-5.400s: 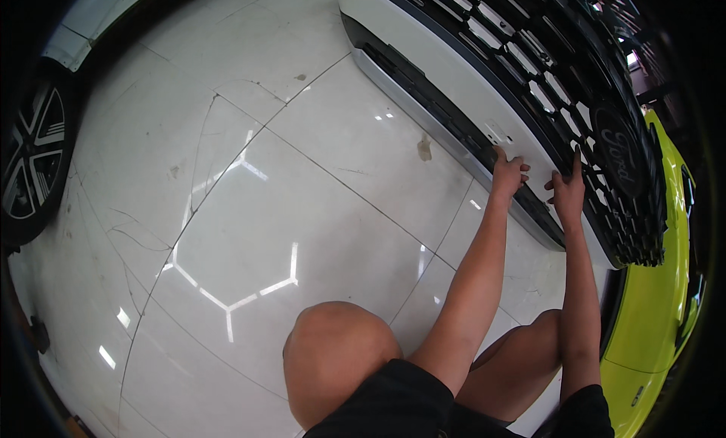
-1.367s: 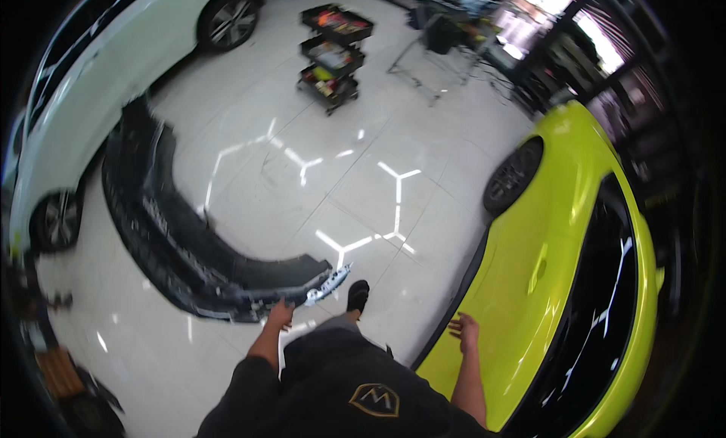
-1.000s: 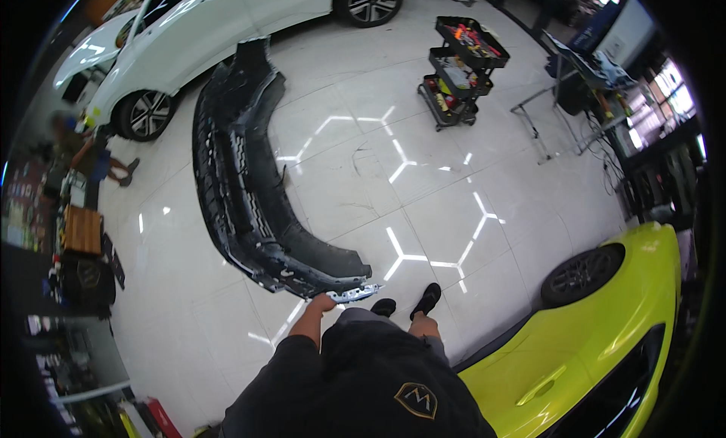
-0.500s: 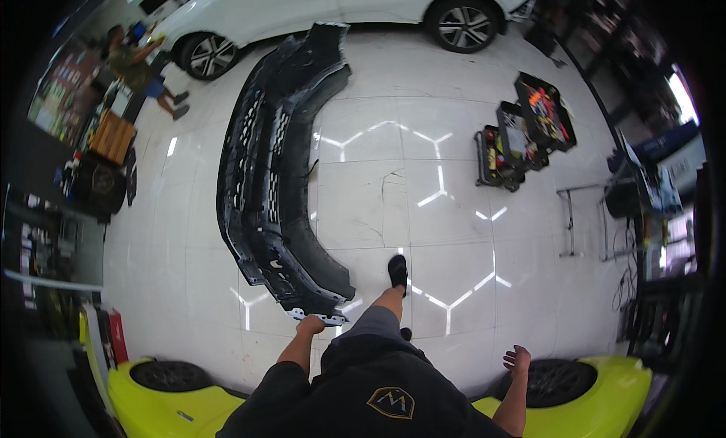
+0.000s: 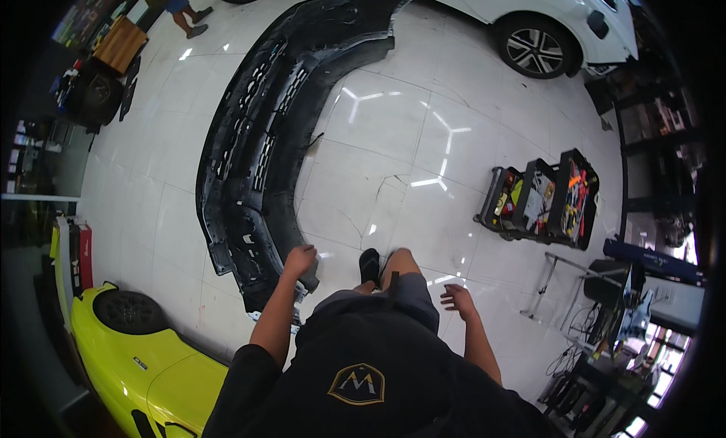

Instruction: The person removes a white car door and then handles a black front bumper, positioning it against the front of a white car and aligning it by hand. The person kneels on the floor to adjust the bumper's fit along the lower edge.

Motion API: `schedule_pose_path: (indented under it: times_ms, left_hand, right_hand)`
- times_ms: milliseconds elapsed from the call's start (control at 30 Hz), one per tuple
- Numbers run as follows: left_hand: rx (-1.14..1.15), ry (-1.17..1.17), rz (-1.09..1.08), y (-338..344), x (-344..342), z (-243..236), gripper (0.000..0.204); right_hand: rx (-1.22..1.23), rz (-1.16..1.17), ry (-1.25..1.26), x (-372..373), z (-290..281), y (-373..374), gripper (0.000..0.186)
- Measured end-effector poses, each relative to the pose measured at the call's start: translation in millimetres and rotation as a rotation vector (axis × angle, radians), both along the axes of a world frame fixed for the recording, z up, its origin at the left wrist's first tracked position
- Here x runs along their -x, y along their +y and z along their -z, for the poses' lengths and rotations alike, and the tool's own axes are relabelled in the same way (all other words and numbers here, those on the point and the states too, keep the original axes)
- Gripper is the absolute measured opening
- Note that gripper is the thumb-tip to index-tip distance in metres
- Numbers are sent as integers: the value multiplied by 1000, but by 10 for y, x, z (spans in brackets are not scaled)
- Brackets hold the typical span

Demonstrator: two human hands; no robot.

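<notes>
The glossy pale tiled floor (image 5: pixel 363 166) carried a long, curved black bumper (image 5: pixel 243 166), left of the middle. Well to its right stood a black 3-tier trolley (image 5: pixel 553 211). On the floor also stood 2 cars, a white car (image 5: pixel 484 1) and a yellow-green car (image 5: pixel 162 366).

The left hand (image 5: pixel 300 262) has left the bumper's (image 5: pixel 242 158) near tip, where its fingers gripped half a second ago; it now shows over the dark inner flap (image 5: pixel 283 196), contact unclear. The right hand (image 5: pixel 459 298), then seen against the yellow-green car (image 5: pixel 136 362), now shows over the floor (image 5: pixel 363 173) on the bumper's inner side. That car now shows only to the left of the bumper's near tip. Five seconds ago both hands were at a white panel.
</notes>
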State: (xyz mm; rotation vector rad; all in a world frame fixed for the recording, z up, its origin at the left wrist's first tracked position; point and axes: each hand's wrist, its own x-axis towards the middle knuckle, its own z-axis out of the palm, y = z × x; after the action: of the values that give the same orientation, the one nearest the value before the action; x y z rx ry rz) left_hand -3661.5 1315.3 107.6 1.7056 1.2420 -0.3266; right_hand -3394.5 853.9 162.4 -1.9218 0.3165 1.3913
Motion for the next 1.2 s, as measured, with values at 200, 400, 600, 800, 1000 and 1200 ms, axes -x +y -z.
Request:
schedule_pose_path:
  times_ms: [200, 400, 600, 800, 1000, 1200]
  left_hand:
    - [9, 46, -122, 663, -181, -60, 45]
    - [-74, 203, -298, 934, -577, -70, 43]
    - [165, -103, -747, 1556, -1898, -191, 42]
    - [344, -421, -975, 2403, -2983, -27, 39]
    - [450, -670, -1206, 3412, -3527, 845, 52]
    - [196, -1257, -1322, 4841, -3681, 1408, 78]
  right_hand:
    - [26, -123, 14, -1544, 377, 982, 38]
    - [184, -304, 23, -2976, 967, 2015, 33]
    - [44, -485, -120, -4238, 906, 3847, 34]
    - [-7, -604, -213, -4873, 657, 5582, 34]
    - [-12, -588, -89, -4843, 1438, 6860, 33]
    - [-120, -793, 74, -4287, 3960, 8160, 27]
